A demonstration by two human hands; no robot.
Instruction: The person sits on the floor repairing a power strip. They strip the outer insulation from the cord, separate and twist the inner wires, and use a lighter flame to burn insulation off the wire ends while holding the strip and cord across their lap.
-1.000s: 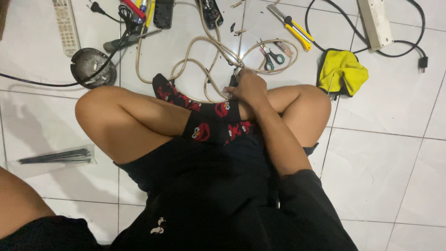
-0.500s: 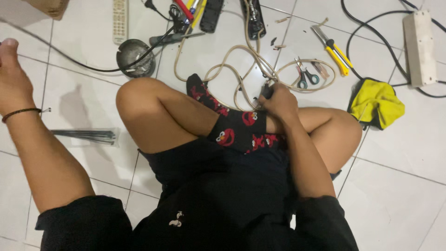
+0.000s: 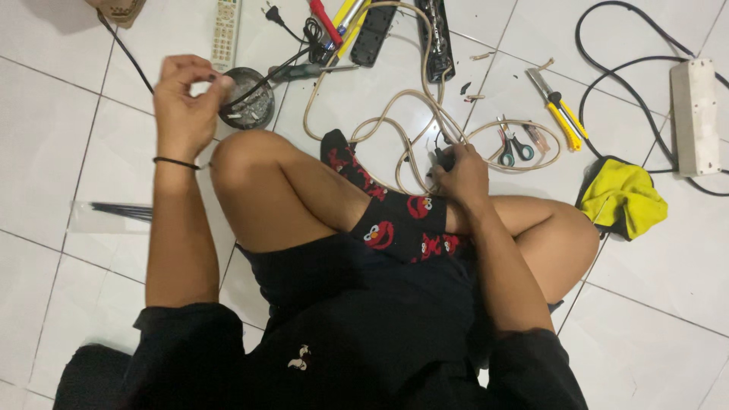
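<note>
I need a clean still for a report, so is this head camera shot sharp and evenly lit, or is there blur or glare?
Head view: mostly sharp; the left hand is slightly motion-blurred near the round metal dish. Light is soft and even, with faint sheen on the white floor tiles and only mild shadows beside the legs. The right hand is crisp.

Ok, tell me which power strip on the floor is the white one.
The white power strip at the far right, beside the yellow cloth. The two black strips lie near the top middle.
</note>
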